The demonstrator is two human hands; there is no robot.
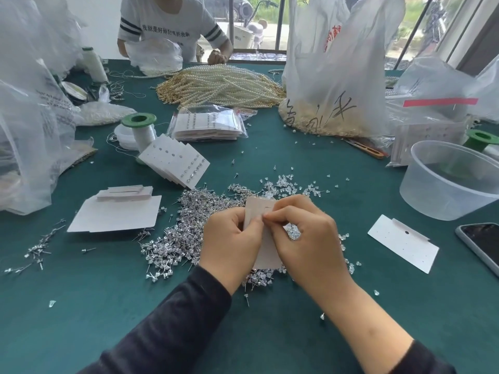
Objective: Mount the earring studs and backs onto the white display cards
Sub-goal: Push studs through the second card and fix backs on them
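Note:
My left hand (229, 238) grips a white display card (266, 252) held upright above the table, its back toward me. My right hand (305, 238) pinches something small against the card's middle, fingertips meeting the left thumb; the item itself is hidden. Beneath both hands lies a heap of crystal earring studs (189, 211). Clear plastic earring backs (286, 183) are scattered just beyond. A blank card (402, 242) lies flat to the right. Filled cards (176, 160) are fanned out at the left centre, with a stack of empty cards (116, 211) nearer me.
A clear plastic tub (453, 182) and a phone (483, 244) sit at the right. Green-capped spools (139, 128), bagged cards (208, 124), pearl strands (224, 86) and big plastic bags (337, 71) crowd the far table. Another person (172, 25) works opposite.

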